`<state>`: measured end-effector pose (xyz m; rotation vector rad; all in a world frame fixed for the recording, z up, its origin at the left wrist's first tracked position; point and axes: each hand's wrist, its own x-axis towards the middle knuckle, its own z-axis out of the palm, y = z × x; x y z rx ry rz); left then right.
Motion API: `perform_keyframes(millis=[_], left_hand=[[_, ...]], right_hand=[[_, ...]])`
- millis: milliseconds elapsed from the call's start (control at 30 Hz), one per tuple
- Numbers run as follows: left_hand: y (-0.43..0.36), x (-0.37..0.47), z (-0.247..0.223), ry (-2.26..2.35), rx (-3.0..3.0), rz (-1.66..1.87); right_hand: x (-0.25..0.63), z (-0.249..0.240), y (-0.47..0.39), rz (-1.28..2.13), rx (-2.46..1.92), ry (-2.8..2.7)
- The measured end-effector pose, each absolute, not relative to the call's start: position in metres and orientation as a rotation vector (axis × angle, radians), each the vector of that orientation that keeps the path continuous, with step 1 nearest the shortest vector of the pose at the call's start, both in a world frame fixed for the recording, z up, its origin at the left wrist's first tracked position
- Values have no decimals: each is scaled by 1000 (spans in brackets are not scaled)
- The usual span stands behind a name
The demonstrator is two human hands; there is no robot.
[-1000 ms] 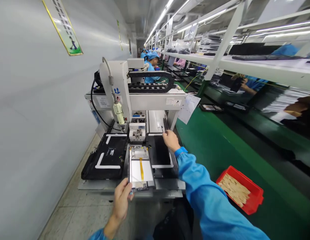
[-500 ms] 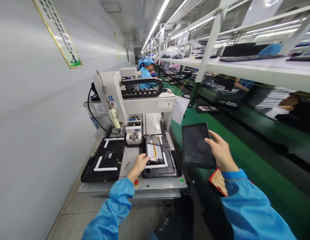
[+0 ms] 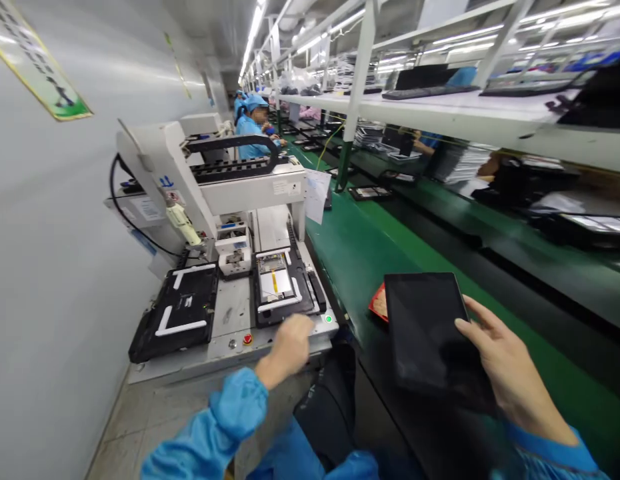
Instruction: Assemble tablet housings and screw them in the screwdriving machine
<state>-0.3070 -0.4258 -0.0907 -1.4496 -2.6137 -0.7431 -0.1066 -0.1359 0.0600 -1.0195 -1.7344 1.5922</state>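
Observation:
In my right hand [image 3: 500,353] is a black tablet [image 3: 430,327], screen side up, gripped at its right edge with the thumb on top. My left hand [image 3: 290,343] hovers empty-looking at the front edge of the white benchtop machine [image 3: 250,190], left of a green button [image 3: 329,319]. Motion smears its fingers. Just beyond it, an opened tablet [image 3: 276,283] with its inside showing lies in the right black fixture [image 3: 304,287] against white corner strips. The left black fixture [image 3: 183,313] carries white strips and holds no tablet.
A red box [image 3: 379,303] with tan contents is partly hidden behind the held tablet. The green bench [image 3: 355,233] runs along the right, under a white shelf [image 3: 440,107]. A red button [image 3: 247,339] sits on the machine's front. Further back works a person in blue [image 3: 253,127].
My left hand has left the opened tablet and moved toward the machine's front right. My right hand has brought the black tablet lower and closer. The view has turned right.

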Motion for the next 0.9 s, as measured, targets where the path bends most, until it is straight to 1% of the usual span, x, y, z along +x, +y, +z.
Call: perform_keyframes(millis=[67,200,333,400,433,500,533,567,600,633,667,700,767,833,900], left_hand=[[-394,-276,-104,-2680,-1668,-681],[-351,-262,-118,-2957,-1525,-536],[-338,-261,-104,-2993,-1463,-559],[-334,-241,-95,-2957,-1469,-708],[-331,-224,-93,-2930,-1483,-838],[-326,-183,-95,-2835,-1540,-1890],[-323,-161,-99,-2802,-1458,-2431],[-320,-142,-104,-2760,-1222,-2924],[-316,-126,-109,-2665,-1001,-3289],[-313,-114,-114,-2579,-765,-3536],[-310,-107,-118,-2517,-569,-3667],[-307,-105,-122,-2483,-437,-3709],[-305,-110,-128,-2493,-252,-3663],[-305,-119,-133,-2485,-172,-3602],[-306,-125,-138,-2500,-159,-3515]], right_hand=[[-74,55,-140,1547,-1091,-1754],[-16,37,-141,1250,-1109,-1964],[20,19,-158,1020,-1039,-2256],[23,11,-177,900,-1042,-2351],[21,7,-187,842,-1042,-2382],[12,1,-203,779,-1052,-2462],[7,0,-208,770,-1067,-2509],[2,1,-209,773,-1067,-2551],[-1,7,-207,776,-1049,-2571],[-3,17,-201,774,-1016,-2556],[-3,32,-190,772,-977,-2496],[-2,51,-174,772,-931,-2394],[6,103,-134,811,-897,-2069],[18,168,-87,859,-847,-1720],[31,235,-43,766,-779,-1433]])
